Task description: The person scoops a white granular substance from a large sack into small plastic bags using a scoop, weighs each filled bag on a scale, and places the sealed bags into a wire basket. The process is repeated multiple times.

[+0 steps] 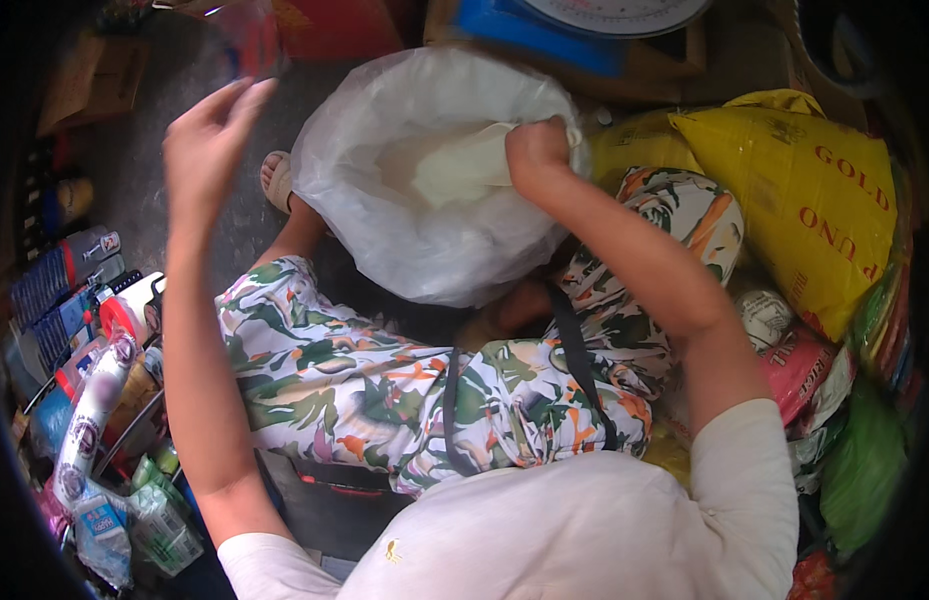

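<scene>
Between the legs stands a large container lined with a translucent white plastic bag (434,247), with a pale, whitish substance inside whose kind I cannot tell. My right hand (543,154) is closed at the right side of its opening, gripping the edge of a pale scoop or dish (472,169) that lies over the contents; its exact kind is partly hidden by the hand. My left hand (213,139) is raised at the left, apart from the bag, slightly blurred, its fingers bent together with the tips pointing up. Whether anything thin is between those fingertips cannot be seen.
A weighing scale with a blue body (539,34) stands beyond the container. Full yellow sacks (794,202) lean at the right above a pink bag (798,375). Packaged goods and a roll of printed plastic (85,435) crowd the left. A cardboard box (93,82) sits at the upper left.
</scene>
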A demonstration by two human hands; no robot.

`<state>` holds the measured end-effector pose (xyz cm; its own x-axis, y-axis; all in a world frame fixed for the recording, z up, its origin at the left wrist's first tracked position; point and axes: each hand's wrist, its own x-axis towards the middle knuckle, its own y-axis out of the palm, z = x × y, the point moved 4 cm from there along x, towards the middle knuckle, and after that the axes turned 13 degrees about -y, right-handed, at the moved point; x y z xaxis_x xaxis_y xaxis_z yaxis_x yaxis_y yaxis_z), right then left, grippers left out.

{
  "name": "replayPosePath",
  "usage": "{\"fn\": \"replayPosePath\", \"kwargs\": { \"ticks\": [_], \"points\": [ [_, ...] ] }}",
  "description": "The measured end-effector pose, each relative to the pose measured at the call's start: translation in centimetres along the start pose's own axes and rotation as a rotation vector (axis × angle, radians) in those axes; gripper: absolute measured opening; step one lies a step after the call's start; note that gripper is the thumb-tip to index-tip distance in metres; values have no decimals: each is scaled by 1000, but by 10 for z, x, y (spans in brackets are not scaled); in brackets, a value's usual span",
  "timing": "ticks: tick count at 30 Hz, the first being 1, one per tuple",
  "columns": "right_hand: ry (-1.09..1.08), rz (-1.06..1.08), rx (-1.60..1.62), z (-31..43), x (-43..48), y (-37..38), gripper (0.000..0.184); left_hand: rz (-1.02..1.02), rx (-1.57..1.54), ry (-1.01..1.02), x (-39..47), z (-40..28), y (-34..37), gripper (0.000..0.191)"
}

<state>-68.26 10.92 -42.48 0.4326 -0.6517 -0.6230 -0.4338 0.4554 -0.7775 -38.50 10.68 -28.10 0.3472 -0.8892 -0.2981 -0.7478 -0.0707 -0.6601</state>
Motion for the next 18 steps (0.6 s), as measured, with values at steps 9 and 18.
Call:
{"fn": "replayPosePath", "kwargs": {
  "ticks": [9,18],
  "points": [
    [-51,-126,5,53,-13,20,13,120,218,-82,2,21,90,30],
    [254,-133,106,-12,19,53,15,-92,294,159,-23,-30,70,24]
  ]
}}
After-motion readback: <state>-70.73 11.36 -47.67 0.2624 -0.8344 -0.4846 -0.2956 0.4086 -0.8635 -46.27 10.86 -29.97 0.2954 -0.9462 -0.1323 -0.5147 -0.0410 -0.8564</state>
